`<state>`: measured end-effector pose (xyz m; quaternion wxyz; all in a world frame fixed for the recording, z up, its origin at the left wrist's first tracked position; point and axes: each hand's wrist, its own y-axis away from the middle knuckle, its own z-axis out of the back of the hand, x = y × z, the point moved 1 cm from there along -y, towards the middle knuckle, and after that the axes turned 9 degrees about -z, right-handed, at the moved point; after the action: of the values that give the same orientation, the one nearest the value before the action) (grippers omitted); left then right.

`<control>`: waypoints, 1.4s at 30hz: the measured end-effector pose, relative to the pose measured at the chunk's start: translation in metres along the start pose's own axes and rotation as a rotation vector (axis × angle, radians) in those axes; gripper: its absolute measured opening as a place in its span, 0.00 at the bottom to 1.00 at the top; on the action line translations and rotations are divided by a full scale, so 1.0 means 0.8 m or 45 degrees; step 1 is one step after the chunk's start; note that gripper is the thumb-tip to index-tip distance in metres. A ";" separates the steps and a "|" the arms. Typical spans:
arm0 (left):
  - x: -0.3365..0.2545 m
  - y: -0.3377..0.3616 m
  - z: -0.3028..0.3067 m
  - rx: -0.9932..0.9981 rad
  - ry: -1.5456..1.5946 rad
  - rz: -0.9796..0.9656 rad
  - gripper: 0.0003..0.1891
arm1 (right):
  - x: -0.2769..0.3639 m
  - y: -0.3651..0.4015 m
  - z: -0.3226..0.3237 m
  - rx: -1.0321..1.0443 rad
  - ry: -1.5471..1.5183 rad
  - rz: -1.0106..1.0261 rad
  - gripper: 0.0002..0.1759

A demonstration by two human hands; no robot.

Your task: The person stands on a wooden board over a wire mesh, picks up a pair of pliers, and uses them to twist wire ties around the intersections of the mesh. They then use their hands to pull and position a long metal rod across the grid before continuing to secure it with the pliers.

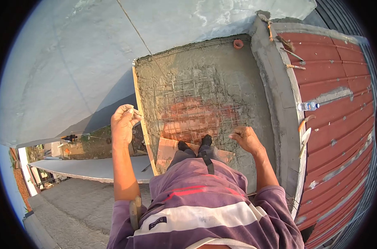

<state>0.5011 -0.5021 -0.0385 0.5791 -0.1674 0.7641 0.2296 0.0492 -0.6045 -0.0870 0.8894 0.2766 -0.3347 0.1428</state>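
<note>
My left hand (125,120) is raised at the wooden edge board (141,112), its fingers pinched together on something too small to make out. On the other side, my right hand (243,137) hangs over the wet concrete (238,79), thumb and fingers closed; what they hold, if anything, is too small to tell. Between the hands lies a steel mesh (192,89), with reddish sheeting (184,120) showing through it. My feet stand at the mesh's near edge, by a reddish-brown board (165,151).
An orange bucket (238,44) sits at the far wall. Along the red roof (333,116) lie a water bottle (308,106), a trowel (305,139) and several tools. A thin line (134,29) hangs down ahead. Left of the edge board is a drop.
</note>
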 end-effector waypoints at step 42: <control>0.097 -0.072 -0.245 0.454 0.143 0.455 0.09 | -0.179 0.173 0.052 -0.567 -0.773 -0.660 0.13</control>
<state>0.3515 -0.6562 -0.0779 0.5064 0.0626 0.8409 0.1803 -0.1380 -0.5271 -0.1029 0.7953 0.1827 -0.5224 -0.2474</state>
